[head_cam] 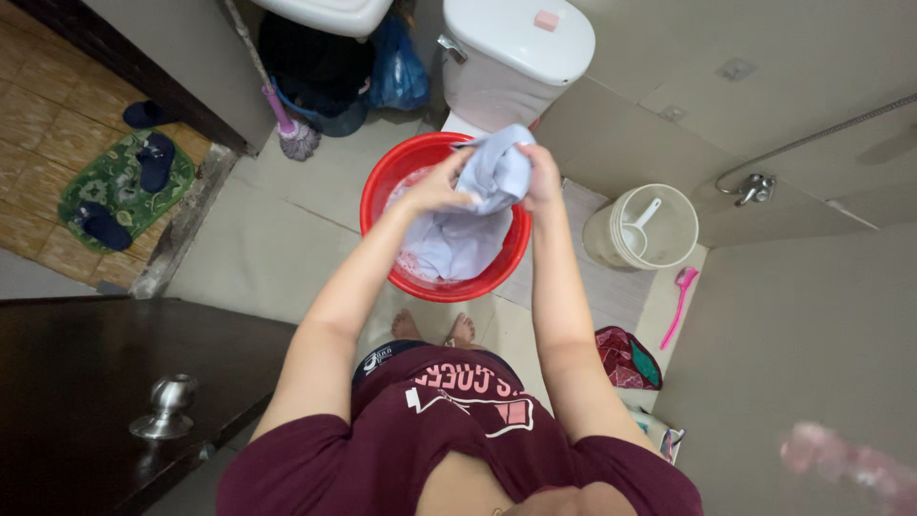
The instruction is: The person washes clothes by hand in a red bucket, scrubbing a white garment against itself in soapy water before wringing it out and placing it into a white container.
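A pale blue wet garment (482, 205) hangs from both my hands over a red plastic basin (387, 177) on the tiled floor. My left hand (435, 186) grips the cloth on its left side. My right hand (542, 177) pinches its upper right edge. The lower part of the garment drops into the basin, where soapy water shows. My bare feet (435, 330) stand just in front of the basin.
A white toilet (516, 48) stands behind the basin. A white bucket (669, 248) with a dipper sits to the right, with a pink brush (680, 301) and a patterned bag (626, 358) nearby. A mop (291, 129) leans at left. A dark door with a metal knob (167, 406) is open at lower left.
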